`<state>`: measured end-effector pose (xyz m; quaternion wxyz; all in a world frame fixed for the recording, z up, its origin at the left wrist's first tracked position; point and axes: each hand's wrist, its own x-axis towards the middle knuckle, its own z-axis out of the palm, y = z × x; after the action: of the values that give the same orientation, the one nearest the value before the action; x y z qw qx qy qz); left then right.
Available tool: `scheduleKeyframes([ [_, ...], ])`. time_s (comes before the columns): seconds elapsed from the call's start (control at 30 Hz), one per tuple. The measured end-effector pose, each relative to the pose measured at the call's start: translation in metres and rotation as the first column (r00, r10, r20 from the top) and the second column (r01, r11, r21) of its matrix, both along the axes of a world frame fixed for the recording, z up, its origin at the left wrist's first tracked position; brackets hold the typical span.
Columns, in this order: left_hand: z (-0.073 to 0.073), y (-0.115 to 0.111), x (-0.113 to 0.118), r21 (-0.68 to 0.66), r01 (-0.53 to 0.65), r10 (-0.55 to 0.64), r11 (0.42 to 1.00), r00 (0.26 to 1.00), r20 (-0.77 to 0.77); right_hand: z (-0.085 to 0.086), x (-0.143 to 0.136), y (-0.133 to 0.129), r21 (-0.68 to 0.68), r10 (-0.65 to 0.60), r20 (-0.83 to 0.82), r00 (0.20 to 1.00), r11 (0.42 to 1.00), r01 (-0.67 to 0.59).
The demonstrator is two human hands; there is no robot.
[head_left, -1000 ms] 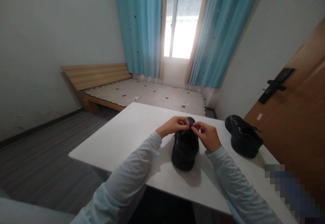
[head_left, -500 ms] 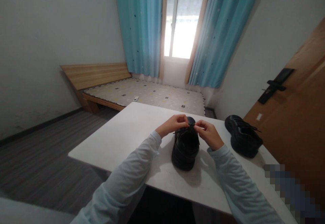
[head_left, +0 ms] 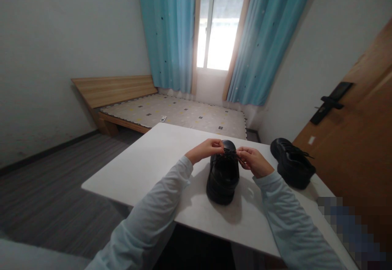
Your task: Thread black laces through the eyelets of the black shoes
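A black lace-up shoe (head_left: 223, 182) stands on the white table, its heel toward me and its toe pointing away. My left hand (head_left: 211, 147) pinches the shoelace (head_left: 229, 153) at the left side of the lacing. On the other side my right hand (head_left: 251, 159) is closed on the lace too, thumb and fingers pressed together. Between the two hands the lace lies across the top of the shoe; whether it forms a knot or a bow is too small to tell.
A second black shoe (head_left: 292, 164) with loose lace ends sits near the right edge of the white table (head_left: 128, 172). Beyond the table is a bed (head_left: 180, 112) with a small white object (head_left: 163, 119). A wooden door (head_left: 352, 139) stands at the right.
My hands have moved apart, the right one outward to the right and the left slightly left. More of the lacing shows between them. The shoes have stayed in place.
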<state>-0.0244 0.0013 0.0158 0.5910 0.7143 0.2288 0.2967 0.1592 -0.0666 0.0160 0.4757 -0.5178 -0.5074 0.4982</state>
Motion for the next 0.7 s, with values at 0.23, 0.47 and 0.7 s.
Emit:
scheduleKeyframes([
  [0.23,-0.005,0.006,-0.003,0.011,0.021,-0.020,1.000,0.999,-0.045,-0.001,0.011,0.004,-0.074,0.047,-0.026,0.999,0.996,-0.049],
  [0.47,-0.006,0.008,-0.007,0.008,0.043,-0.042,0.999,0.994,-0.100,-0.002,0.021,0.004,-0.120,0.105,-0.010,0.994,0.987,-0.106],
  [0.7,-0.003,0.009,-0.012,0.016,0.073,-0.069,0.997,0.981,-0.182,-0.004,0.029,0.006,-0.151,0.171,0.019,0.985,0.975,-0.166],
])
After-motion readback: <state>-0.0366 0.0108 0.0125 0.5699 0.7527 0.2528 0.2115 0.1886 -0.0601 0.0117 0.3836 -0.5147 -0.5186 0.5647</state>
